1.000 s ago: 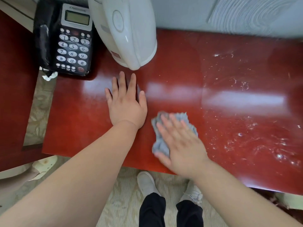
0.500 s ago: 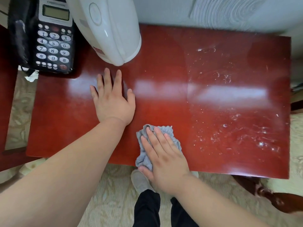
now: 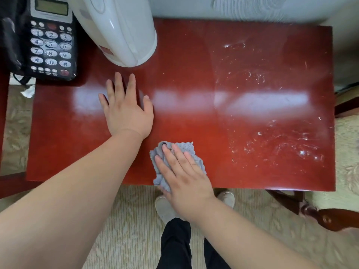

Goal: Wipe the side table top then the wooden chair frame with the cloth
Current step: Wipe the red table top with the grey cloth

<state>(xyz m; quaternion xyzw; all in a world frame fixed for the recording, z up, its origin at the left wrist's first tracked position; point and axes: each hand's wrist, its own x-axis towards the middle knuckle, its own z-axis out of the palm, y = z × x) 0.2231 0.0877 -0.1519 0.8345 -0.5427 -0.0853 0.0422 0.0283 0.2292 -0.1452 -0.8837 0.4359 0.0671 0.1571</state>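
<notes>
Cloth [image 3: 188, 146] under straight, flat fingers [image 3: 178, 158] of right hand [image 3: 186, 181], at side table [image 3: 252, 84] front edge

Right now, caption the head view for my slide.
Right hand presses grey cloth on red side table; left hand flat near white kettle.

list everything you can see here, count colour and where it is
side table top: 1, glossy red-brown, centre
cloth: 1, grey, near edge of the table, under the right hand
smears: many, whitish, right half of the table
telephone: 1, black with silver keys, far left corner
appliance: 1, white, far side beside the telephone
tissue: 1, white, crumpled, on the floor at left
chair frame: 1, dark wood, lower right
carpet: 1, beige patterned, below
shoes: 2, grey, on the carpet
trouser legs: 2, black, bottom centre
left hand: 1, flat on the table
right hand: 1, pressing the cloth
</notes>
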